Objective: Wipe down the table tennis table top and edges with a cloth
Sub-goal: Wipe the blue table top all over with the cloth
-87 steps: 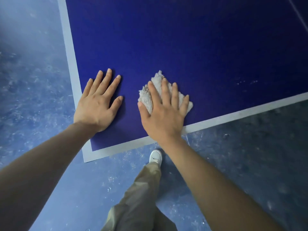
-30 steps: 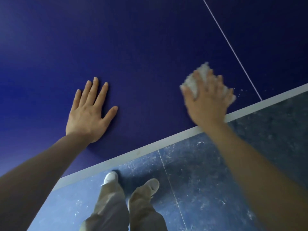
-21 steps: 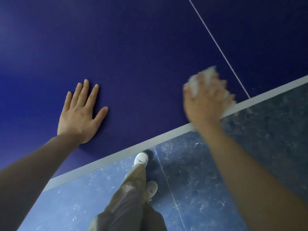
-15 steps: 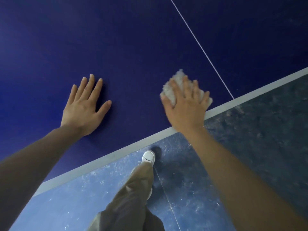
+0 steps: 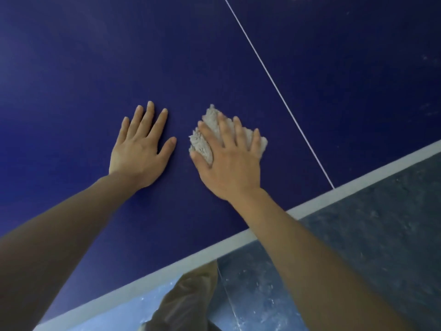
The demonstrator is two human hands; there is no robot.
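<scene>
The dark blue table tennis table top (image 5: 119, 56) fills most of the head view, with a white end line (image 5: 167, 266) along its near edge and a thin white centre line (image 5: 274, 89) running away to the upper left. A fluffy grey-white cloth (image 5: 205, 142) lies on the top. My right hand (image 5: 229, 161) presses flat on the cloth with straight, spread fingers. My left hand (image 5: 140, 149) rests flat on the bare table just left of the cloth, fingers straight.
Below the table edge lies a scuffed blue-grey floor (image 5: 370, 235). My trouser leg (image 5: 186, 304) shows close to the table's near edge. Faint specks mark the table top at the far right (image 5: 427, 108).
My right hand slid the cloth left from near the centre line and end line, away from the edge, ending close to my left hand. The view shifted as I stepped along the table.
</scene>
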